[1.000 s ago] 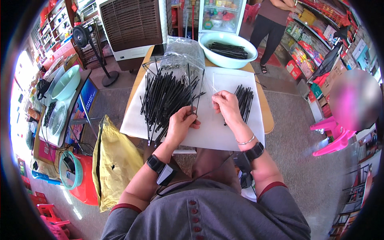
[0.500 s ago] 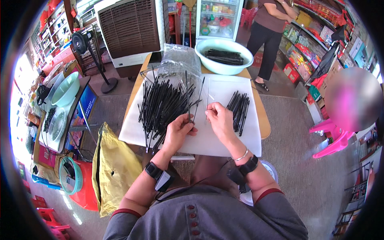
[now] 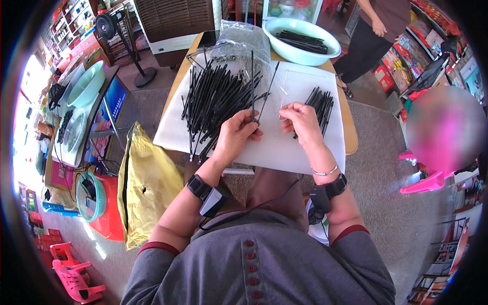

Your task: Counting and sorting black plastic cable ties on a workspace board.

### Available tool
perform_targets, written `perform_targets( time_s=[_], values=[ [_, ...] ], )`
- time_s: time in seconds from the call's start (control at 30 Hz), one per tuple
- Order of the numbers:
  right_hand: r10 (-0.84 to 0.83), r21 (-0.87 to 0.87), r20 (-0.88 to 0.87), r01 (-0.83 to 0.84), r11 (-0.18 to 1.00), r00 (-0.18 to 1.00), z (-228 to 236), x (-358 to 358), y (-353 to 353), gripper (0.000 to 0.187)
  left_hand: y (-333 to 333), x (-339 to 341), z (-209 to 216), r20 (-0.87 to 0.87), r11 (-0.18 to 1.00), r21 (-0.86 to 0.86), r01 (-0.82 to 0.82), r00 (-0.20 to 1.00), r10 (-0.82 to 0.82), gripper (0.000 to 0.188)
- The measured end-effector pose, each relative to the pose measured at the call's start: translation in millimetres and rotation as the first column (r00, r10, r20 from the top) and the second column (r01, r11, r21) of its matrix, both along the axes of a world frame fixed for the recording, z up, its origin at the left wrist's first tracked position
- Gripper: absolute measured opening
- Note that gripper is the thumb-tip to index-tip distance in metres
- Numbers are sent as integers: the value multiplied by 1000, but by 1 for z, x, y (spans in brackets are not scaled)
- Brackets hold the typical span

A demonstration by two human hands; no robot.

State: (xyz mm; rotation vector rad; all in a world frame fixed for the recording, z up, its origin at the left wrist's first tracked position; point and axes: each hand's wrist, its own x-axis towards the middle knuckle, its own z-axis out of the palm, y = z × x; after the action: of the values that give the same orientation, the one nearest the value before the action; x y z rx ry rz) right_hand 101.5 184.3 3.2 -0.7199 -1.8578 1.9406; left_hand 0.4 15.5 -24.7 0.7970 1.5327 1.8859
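Thin black rods (image 3: 211, 99) lie in a large loose heap on the white board (image 3: 264, 151), left of centre. Two similar black rods (image 3: 252, 84) stand up from my left hand (image 3: 236, 136), its fingers closed around their lower ends. Beside it, my right hand (image 3: 303, 123) pinches a thin pale strip (image 3: 283, 96), which looks clear or whitish and has a bent top. A smaller, neater bunch of black rods (image 3: 325, 105) lies just beyond the right hand, partly covered by it.
A pale blue basin (image 3: 305, 59) with more black rods stands at the table's back right. Clear plastic wrapping (image 3: 239, 43) lies behind the heap. A yellow sack (image 3: 152, 188) is at the left. Another person (image 3: 373, 43) stands beyond the table.
My view has tilted, so the table sits higher and further right in it. Both hands keep their grips, close together. The other person's arms have come down.
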Motion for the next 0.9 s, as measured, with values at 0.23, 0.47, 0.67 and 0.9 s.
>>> perform_targets(
  time_s=[0.23, 0.47, 0.67, 0.9],
  values=[
    [11, -50, -16, -11, 999, 1000, 3, 0, 0, 15, 0, -3, 0, -32, 999, -6, 41, 999, -41, 29],
    [-3, 76, -7, 3, 997, 1000, 2, -2, -2, 15, 1, -4, -2, -24, 1000, 17, 17, 1000, -17, 27],
    [27, 157, 61, -37, 987, 998, 5, -1, -5, 16, 0, -1, 1, -14, 999, 26, 19, 1000, -19, 27],
    [68, -1, 37, -68, 998, 997, 7, -2, -4, 10, 0, -3, -2, -23, 999, 31, 30, 999, -29, 29]
  ],
)
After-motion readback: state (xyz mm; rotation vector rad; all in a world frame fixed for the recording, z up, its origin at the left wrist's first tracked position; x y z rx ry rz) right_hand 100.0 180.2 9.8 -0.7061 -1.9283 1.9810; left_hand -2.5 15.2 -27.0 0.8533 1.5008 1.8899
